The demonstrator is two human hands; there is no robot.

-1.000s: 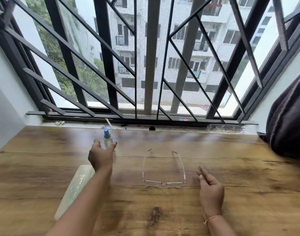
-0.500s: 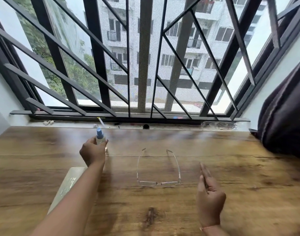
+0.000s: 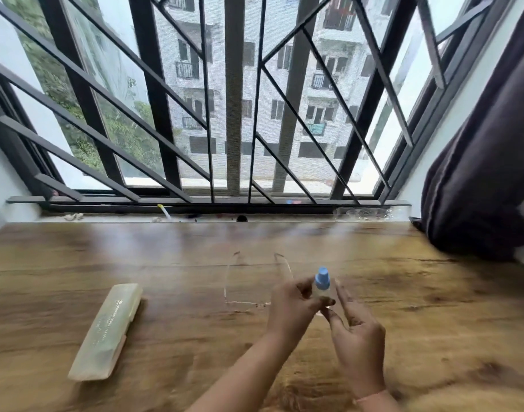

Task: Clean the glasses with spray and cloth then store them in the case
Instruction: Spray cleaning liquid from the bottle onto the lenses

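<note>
A small spray bottle [image 3: 322, 285] with a blue cap is held upright in the lower centre of the frame, a little right of the middle, above the wooden table [image 3: 180, 254]. It is gripped by the left hand [image 3: 290, 307], whose fingers and thumb are curled round the clear body of the bottle, below the cap. The right hand [image 3: 357, 331] is seen just beside the bottle, on its right; the fingers [image 3: 342, 294] of this hand are loosely stretched and point upward, and nothing is gripped by them. Whether its thumb touches the bottom of the bottle cannot be told, because the picture is blurred there. A thin band [image 3: 369, 397] is worn on the right wrist, at the lower edge of the frame. The glasses [image 3: 256, 282] are laid on the table just left of the hands, with the temples unfolded and pointed toward the window and the lenses toward the lower edge; their right part is hidden behind the left hand. A long pale case [image 3: 106, 331], which appears closed, is laid slanted in the lower left of the frame, well apart from the glasses. The upper half of the frame is filled by a window with a dark metal grille [image 3: 234, 99], through which a pale apartment building and some trees are seen. A dark curtain [image 3: 477, 173] is hung at the right edge, and its lower end is rested on the far right corner of the table.
</note>
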